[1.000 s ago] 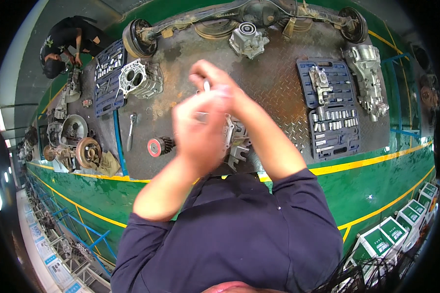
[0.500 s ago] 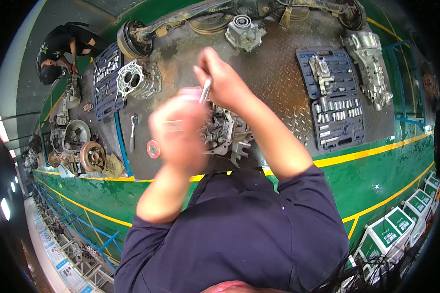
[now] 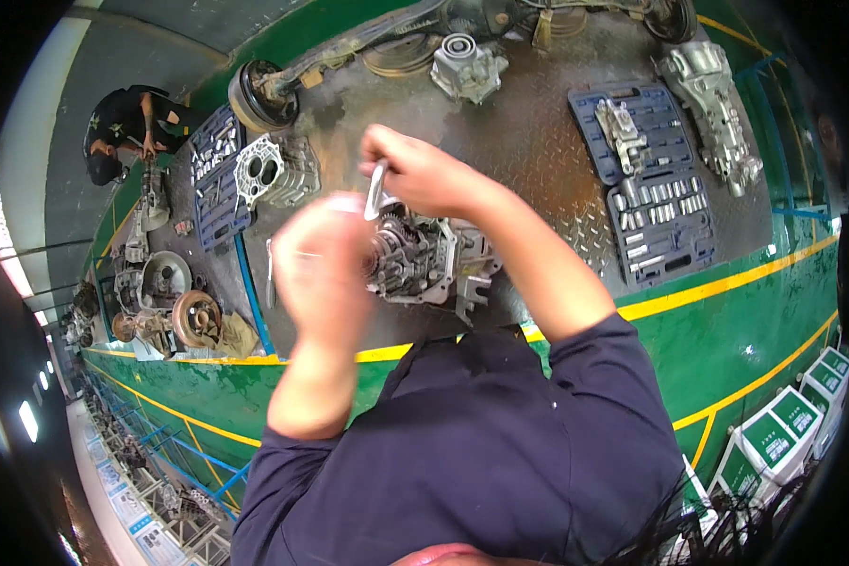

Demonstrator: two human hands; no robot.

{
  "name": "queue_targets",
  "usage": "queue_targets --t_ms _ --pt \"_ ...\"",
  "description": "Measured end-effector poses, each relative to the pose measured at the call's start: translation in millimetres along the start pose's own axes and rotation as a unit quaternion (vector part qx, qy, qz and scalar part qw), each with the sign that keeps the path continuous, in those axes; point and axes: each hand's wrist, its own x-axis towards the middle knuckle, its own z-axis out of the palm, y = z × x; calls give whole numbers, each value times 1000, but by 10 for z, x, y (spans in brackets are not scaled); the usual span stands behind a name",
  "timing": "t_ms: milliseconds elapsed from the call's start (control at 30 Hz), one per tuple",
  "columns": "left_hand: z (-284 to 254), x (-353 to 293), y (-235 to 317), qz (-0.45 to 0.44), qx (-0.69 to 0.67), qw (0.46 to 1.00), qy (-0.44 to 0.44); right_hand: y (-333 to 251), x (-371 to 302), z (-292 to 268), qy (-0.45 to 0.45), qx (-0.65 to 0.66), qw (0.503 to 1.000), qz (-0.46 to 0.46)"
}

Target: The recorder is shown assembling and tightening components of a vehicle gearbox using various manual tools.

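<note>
My right hand (image 3: pixel 415 172) is closed round the upper end of a short, shiny metal bar (image 3: pixel 376 191), perhaps a tool handle. The bar's lower end reaches toward my left hand (image 3: pixel 323 269), which is smeared by motion, so its fingers and anything in them cannot be made out. Below and right of the bar lies an opened gearbox (image 3: pixel 410 262) with gears and shafts showing. Both hands are above the steel-topped table, near the gearbox's left side. Partly hidden by my left hand is a ratchet handle (image 3: pixel 271 275) on the table.
A bare gearbox casing (image 3: pixel 278 170) stands left, beside an open socket set (image 3: pixel 219 203). Another socket set (image 3: pixel 665 226) lies right, near a long transmission housing (image 3: pixel 707 113). An axle crosses the far edge. A person (image 3: pixel 137 132) bends over parts at far left.
My right hand has come lower and slightly left with the metal bar. My left hand has also shifted, now covering the red ring. More of the gearbox's gears show. The whole view has tilted slightly.
</note>
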Motion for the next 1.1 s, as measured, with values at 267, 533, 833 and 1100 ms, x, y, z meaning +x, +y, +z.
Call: queue_targets --t_ms 267,533,833,1100 --pt "-302 797 -129 -27 -136 987 80 -64 -376 -14 -192 121 972 -58" --pt "371 97 -54 93 31 994 -48 199 113 711 -51 204 956 -206" --pt "-130 190 -62 4 -141 986 87 48 -195 -51 13 83 996 -23" --pt "-181 726 -100 -15 -134 989 56 -160 -397 236 -200 37 977 -67"
